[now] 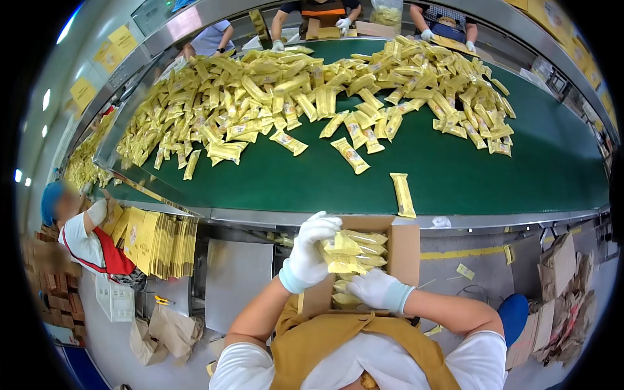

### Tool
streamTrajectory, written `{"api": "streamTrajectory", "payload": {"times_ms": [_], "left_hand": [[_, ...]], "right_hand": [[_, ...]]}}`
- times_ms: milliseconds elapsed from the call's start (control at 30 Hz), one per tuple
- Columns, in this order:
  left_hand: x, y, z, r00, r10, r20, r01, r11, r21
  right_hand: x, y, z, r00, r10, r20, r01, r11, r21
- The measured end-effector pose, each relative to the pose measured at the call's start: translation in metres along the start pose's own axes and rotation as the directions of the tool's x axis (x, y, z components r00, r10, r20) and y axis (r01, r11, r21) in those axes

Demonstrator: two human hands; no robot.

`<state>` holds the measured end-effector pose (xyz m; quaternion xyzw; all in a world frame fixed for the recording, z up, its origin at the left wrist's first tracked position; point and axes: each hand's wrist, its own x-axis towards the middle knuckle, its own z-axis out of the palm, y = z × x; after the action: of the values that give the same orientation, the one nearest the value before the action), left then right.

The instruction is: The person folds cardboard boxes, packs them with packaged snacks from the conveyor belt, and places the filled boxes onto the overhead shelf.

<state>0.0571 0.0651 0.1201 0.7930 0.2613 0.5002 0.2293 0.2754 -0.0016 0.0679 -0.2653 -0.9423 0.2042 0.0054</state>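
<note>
An open cardboard box (404,250) stands against the near edge of the green belt, with yellow packets (369,249) stacked inside it. My left hand (313,250), in a white glove, is closed on the left end of some yellow packets at the box's left side. My right hand (374,289), also gloved, lies over the near part of the box against the packets; its fingertips are partly hidden among them. Beyond the box, a single yellow packet (403,195) lies on the green belt (279,188), and a large heap of similar packets (260,91) covers its far side.
Co-workers' gloved hands (343,26) show beyond the belt. At the left, a person in a red apron (117,253) is beside upright yellow cartons (156,244). A metal plate (238,279) is left of the box. Brown paper bags (558,266) lie at the right.
</note>
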Motion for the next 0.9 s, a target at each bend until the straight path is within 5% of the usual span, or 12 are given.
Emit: {"api": "streamTrajectory", "payload": {"times_ms": [100, 233, 367, 467, 800, 900], "left_hand": [[-0.004, -0.002, 0.015, 0.999, 0.024, 0.048, -0.019, 0.995, -0.102], [-0.02, 0.001, 0.035, 0.991, -0.053, 0.124, 0.071, 0.987, -0.144], [-0.021, 0.011, 0.037, 0.873, -0.226, 0.431, 0.121, 0.958, 0.258], [-0.033, 0.011, 0.046, 0.816, -0.314, 0.486, 0.092, 0.9, 0.426], [-0.051, 0.007, 0.052, 0.83, -0.231, 0.507, -0.07, 0.86, 0.506], [-0.048, 0.009, 0.058, 0.7, -0.348, 0.623, -0.033, 0.856, 0.516]], "right_hand": [[-0.012, 0.006, 0.017, 0.994, -0.059, -0.095, 0.053, 0.996, -0.068], [-0.035, 0.001, -0.011, 0.993, -0.021, -0.116, 0.04, 0.987, 0.157], [-0.046, -0.008, -0.001, 0.982, 0.085, -0.169, -0.07, 0.993, 0.091], [-0.055, -0.014, 0.003, 0.943, 0.153, -0.295, -0.123, 0.985, 0.117], [-0.061, -0.02, 0.001, 0.853, 0.124, -0.507, -0.105, 0.992, 0.067], [-0.068, -0.024, -0.002, 0.885, 0.163, -0.436, -0.171, 0.985, 0.021]]}}
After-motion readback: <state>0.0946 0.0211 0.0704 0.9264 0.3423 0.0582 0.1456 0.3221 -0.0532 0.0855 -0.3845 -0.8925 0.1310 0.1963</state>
